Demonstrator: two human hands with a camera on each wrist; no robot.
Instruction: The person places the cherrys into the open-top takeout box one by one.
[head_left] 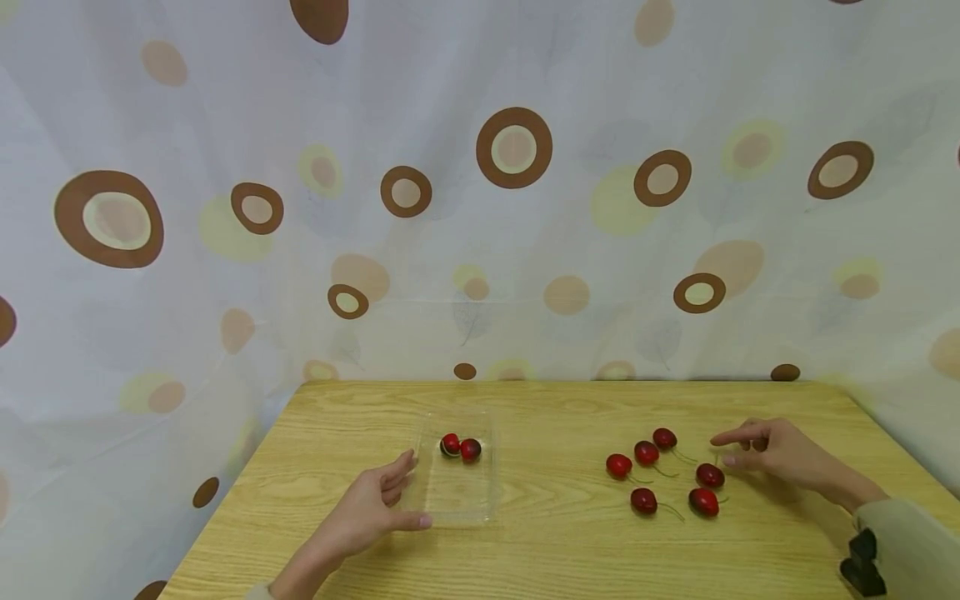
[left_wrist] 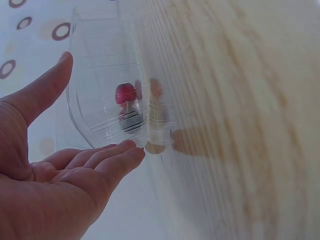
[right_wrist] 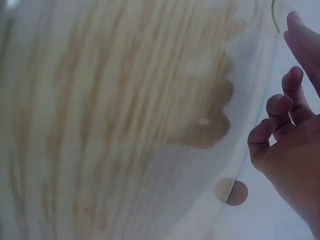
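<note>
A clear plastic container (head_left: 459, 500) stands on the left part of the table, with two red cherries (head_left: 470, 450) in its far half. Beside its left wall is my left hand (head_left: 367, 510), thumb spread from the fingers. In the left wrist view the fingertips (left_wrist: 131, 146) lie right at the container's edge. Several dark red cherries with thin stems lie loose on the right. My right hand (head_left: 783, 454) hovers by the nearest cherry (head_left: 710, 476), index finger stretched out, thumb apart from it, other fingers bent. In the right wrist view a green stem (right_wrist: 274, 14) shows near a fingertip.
The wooden table (head_left: 547, 542) ends at the back against a patterned curtain (head_left: 570, 208), which also hangs along both sides. Between the container and the loose cherries is a stretch of bare wood. A dark strap-like object (head_left: 862, 562) sits at the right sleeve.
</note>
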